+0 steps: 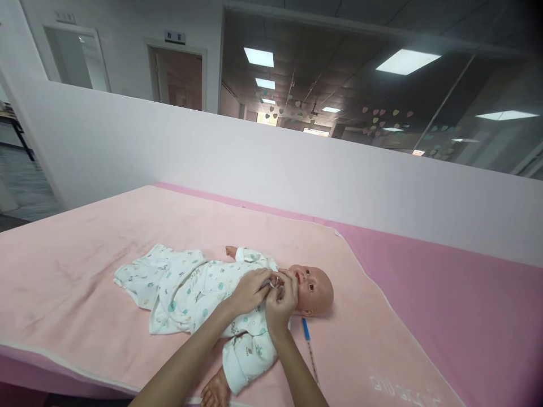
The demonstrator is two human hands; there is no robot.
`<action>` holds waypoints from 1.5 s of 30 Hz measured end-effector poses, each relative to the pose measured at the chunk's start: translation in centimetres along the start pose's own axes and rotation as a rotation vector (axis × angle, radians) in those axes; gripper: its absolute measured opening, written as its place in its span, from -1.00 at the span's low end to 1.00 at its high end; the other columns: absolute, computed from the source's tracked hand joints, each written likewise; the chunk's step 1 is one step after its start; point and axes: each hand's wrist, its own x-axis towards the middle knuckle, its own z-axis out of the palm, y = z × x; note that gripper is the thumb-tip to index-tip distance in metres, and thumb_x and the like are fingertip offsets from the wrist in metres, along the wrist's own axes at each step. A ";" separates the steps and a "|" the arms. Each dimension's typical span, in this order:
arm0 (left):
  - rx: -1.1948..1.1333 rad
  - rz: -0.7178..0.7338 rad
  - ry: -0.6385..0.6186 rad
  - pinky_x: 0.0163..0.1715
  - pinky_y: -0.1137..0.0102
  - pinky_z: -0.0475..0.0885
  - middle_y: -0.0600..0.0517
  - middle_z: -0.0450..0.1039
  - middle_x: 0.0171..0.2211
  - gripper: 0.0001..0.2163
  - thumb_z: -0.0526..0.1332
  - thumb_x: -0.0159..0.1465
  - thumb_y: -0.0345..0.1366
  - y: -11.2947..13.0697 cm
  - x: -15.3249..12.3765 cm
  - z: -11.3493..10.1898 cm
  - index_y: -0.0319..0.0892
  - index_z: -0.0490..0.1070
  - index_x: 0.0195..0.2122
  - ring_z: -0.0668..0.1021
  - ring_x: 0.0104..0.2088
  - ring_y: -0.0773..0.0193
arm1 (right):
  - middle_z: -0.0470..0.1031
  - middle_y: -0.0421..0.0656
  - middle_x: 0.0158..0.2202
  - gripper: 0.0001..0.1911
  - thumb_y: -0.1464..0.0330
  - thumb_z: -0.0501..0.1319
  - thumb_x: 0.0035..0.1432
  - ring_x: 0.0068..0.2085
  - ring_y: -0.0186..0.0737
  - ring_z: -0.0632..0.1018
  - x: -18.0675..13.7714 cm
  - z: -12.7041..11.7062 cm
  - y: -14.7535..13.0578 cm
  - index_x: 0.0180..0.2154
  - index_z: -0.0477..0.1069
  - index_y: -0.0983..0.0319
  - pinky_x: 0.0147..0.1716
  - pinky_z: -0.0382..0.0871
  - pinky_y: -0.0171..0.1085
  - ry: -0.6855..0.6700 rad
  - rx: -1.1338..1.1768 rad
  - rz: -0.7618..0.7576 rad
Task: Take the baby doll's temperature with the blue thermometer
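A baby doll (320,291) lies on its back, its bald head to the right. It wears a white sleepsuit (182,288) with small green and grey prints. My left hand (251,291) and my right hand (282,302) meet at the neckline just below the chin. The fingers of both are bent and pinched on the collar edge, where a bit of white trim shows between them. My fingers partly hide the fastening there. Beside my right forearm, a glass thermometer (311,356) with a blue end (306,329) lies on the blanket.
A pale pink blanket (97,226) covers most of the bed, with darker pink padding (424,271) showing at the right. Behind it runs a low white partition (275,164), with a large window (331,85) above. A doorway (178,79) stands at the back left.
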 end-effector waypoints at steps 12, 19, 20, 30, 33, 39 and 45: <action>-0.137 -0.077 -0.049 -0.40 0.45 0.26 0.07 0.36 -0.45 -0.87 -0.01 0.22 -0.32 0.3 0.2 -0.9 -0.19 0.27 -0.42 0.39 -0.41 0.30 | 0.37 -0.09 -0.27 -0.77 0.55 0.00 -0.01 -0.19 -0.20 0.41 0.2 -0.2 -0.1 -0.33 0.36 0.25 -0.21 0.35 -0.19 -0.016 0.013 -0.017; -0.345 -0.057 -0.088 -0.23 0.41 0.34 0.00 0.47 -0.26 -0.75 0.07 0.08 -0.51 -0.3 0.2 -1.2 -0.24 0.40 -0.23 0.47 -0.25 0.25 | 0.38 -0.08 -0.28 -0.67 0.60 -0.05 -0.10 -0.19 -0.16 0.42 0.3 0.0 0.0 -0.35 0.39 0.24 -0.21 0.35 -0.15 -0.020 -0.026 -0.050; -0.368 -0.045 -0.084 -0.19 0.41 0.34 -0.01 0.47 -0.24 -0.74 0.08 0.06 -0.52 -0.3 0.2 -1.1 -0.25 0.41 -0.22 0.47 -0.22 0.23 | 0.38 -0.08 -0.28 -0.66 0.61 -0.06 -0.10 -0.19 -0.16 0.42 0.2 0.0 0.0 -0.35 0.39 0.24 -0.21 0.36 -0.15 -0.022 -0.029 -0.050; -0.404 -0.110 -0.043 -0.30 0.43 0.35 0.01 0.46 -0.34 -0.83 0.20 0.12 -0.31 -0.7 0.6 -2.3 -0.23 0.44 -0.26 0.47 -0.30 0.27 | 0.36 -0.10 -0.27 -0.62 0.67 -0.07 -0.04 -0.19 -0.22 0.40 -0.2 -0.2 -0.4 -0.31 0.37 0.22 -0.24 0.36 -0.21 -0.017 -0.022 -0.259; -0.455 -0.197 0.019 -0.33 0.44 0.34 -0.02 0.44 -0.32 -0.76 0.18 0.15 -0.19 -1.7 0.5 -4.6 -0.25 0.43 -0.24 0.46 -0.31 0.26 | 0.38 -0.11 -0.26 -0.60 0.69 -0.07 -0.05 -0.22 -0.23 0.39 -0.2 -0.1 -0.5 -0.28 0.36 0.21 -0.24 0.32 -0.22 -0.111 -0.096 -0.461; -0.350 -0.206 -0.069 -0.26 0.41 0.33 0.00 0.43 -0.29 -0.80 0.15 0.19 -0.20 -2.5 -2.2 -5.8 -0.20 0.47 -0.30 0.45 -0.27 0.26 | 0.40 -0.15 -0.38 -0.77 0.59 0.00 -0.05 -0.28 -0.20 0.38 0.2 0.2 -1.0 -0.37 0.33 0.23 -0.22 0.20 -0.16 -0.422 -0.271 -0.323; -0.234 -0.138 -0.057 -0.16 0.39 0.31 -0.01 0.40 -0.28 -0.86 0.23 0.13 -0.23 -2.0 -2.7 -5.1 -0.19 0.47 -0.36 0.43 -0.22 0.25 | 0.30 -0.19 -0.47 -0.91 0.52 0.04 -0.06 -0.35 -0.24 0.33 0.1 0.0 -0.9 -0.49 0.22 0.23 -0.27 0.14 -0.22 -0.418 -0.312 -0.226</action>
